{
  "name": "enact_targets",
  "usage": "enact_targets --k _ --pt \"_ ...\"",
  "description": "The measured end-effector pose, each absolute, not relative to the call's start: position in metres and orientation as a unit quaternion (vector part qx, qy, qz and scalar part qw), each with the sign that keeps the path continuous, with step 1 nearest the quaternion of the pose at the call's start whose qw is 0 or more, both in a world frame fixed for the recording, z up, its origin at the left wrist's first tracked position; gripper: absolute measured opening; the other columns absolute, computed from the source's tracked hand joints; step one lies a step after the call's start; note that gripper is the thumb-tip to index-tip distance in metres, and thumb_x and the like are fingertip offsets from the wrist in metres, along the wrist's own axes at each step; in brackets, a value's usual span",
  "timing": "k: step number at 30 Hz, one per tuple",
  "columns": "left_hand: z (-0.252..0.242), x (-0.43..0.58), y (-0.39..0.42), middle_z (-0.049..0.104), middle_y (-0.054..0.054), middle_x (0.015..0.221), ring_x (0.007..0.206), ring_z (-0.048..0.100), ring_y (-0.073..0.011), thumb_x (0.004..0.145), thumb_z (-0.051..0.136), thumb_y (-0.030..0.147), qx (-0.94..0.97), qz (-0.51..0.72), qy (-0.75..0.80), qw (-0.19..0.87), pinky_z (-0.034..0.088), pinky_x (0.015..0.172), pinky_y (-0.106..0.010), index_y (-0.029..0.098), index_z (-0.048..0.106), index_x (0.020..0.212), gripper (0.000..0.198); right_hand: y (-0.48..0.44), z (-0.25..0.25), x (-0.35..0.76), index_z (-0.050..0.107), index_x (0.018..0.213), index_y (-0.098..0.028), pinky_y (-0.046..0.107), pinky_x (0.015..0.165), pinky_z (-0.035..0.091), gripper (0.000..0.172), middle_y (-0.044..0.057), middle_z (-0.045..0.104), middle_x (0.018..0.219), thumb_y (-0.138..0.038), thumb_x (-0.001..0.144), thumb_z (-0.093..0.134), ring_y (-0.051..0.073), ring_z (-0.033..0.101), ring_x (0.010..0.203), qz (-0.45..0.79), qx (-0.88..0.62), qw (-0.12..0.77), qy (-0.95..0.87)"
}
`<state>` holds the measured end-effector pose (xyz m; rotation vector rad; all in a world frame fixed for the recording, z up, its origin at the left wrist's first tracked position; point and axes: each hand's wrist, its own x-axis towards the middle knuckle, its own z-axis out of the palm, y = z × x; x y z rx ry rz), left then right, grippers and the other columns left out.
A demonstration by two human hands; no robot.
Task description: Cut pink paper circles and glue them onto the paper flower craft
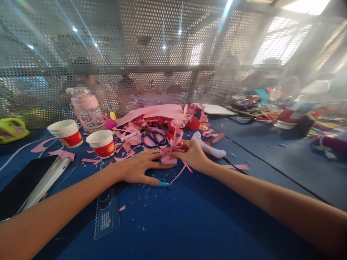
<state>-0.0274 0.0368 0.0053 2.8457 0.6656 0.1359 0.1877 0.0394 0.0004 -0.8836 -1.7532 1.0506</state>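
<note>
My right hand [195, 155] pinches a curled pink paper strip [177, 137] between thumb and fingers. Stretched out flat on the blue table, my left hand [142, 166] has its fingers spread, and their tips reach the pink paper under the right hand. A thin pink strip [179, 174] trails down between the two hands. Just behind the left hand lie dark blue-handled scissors [154, 139] among pink paper scraps [130, 144]. A white glue gun [211, 148] with a black cord rests beside the right hand. Part of the clear stencil ruler [107, 216] is covered by my left wrist.
Paper cups [101, 143] and a stack of cups [66, 133] stand at left, near a pink-lided bottle [86, 108]. A black-screened device [23, 184] lies front left. A plastic bottle [298, 103] stands right, beyond a table seam. A perforated metal screen [151, 47] closes the back.
</note>
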Motion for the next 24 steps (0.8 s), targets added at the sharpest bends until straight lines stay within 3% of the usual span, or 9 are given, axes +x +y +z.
enact_targets --k 14,24 --pt "0.0054 -0.0278 0.0375 0.016 -0.002 0.15 0.134 0.022 -0.0303 0.079 0.049 0.06 0.966 0.054 0.223 0.121 0.02 0.107 -0.05 0.036 0.037 0.133 0.06 0.0414 -0.0023 0.1896 0.073 0.079 -0.019 0.031 0.07 0.056 0.015 0.004 0.073 0.079 -0.027 0.067 0.071 0.02 0.069 0.076 0.385 -0.386 0.432 -0.718" --pt "0.0072 -0.0273 0.0362 0.02 -0.003 0.149 0.134 0.022 -0.0305 0.079 0.047 0.061 0.964 0.042 0.233 0.122 0.021 0.107 -0.05 0.036 0.036 0.134 0.061 0.0391 0.0012 0.1874 0.072 0.08 -0.019 0.033 0.076 0.057 0.018 0.003 0.073 0.082 -0.03 0.067 0.071 0.019 0.069 0.076 0.46 -0.351 0.423 -0.698"
